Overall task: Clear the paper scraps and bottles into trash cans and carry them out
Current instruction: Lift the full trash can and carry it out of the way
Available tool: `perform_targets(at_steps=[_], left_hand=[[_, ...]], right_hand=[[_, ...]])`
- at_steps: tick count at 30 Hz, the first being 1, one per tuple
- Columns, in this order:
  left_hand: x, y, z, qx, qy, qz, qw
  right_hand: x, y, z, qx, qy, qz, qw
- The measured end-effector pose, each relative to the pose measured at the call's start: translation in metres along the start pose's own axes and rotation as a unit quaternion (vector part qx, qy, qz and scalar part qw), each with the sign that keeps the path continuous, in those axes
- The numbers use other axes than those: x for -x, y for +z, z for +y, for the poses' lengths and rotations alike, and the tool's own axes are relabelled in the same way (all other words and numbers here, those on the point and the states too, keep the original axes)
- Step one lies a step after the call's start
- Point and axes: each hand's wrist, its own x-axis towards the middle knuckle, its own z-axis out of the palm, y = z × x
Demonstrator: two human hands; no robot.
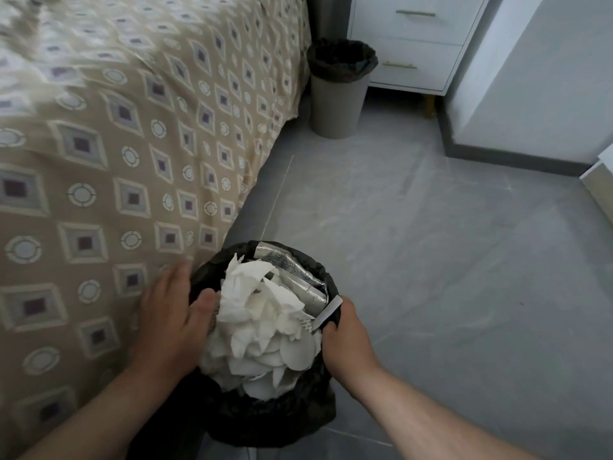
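A trash can lined with a black bag (265, 413) stands on the floor beside the bed, heaped with white paper scraps (265, 327) and a silver foil wrapper (295, 273). My left hand (172, 313) rests on the bag's left rim with fingers spread and the thumb over the edge. My right hand (348, 336) grips the bag's right rim. A second grey trash can (335, 104) with a black liner stands farther off, between the bed and a white nightstand. No bottles show.
The bed with a beige patterned cover (116, 144) fills the left side. A white nightstand with drawers (418, 41) stands at the back. A white wall with dark skirting (530, 94) juts in at the right. Grey tile floor (431, 244) lies between.
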Motion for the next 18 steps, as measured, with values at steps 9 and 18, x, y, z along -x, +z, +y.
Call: perform_targets(at_steps=[9, 18], left_hand=[[-0.045, -0.049, 0.068, 0.184, -0.173, -0.14, 0.957], [-0.125, -0.156, 0.158, 0.432, -0.171, -0.084, 0.882]], right_hand=[[-0.001, -0.085, -0.058, 0.065, -0.046, 0.074, 0.994], [0.036, -0.187, -0.183, -0.061, -0.05, 0.123, 0.989]])
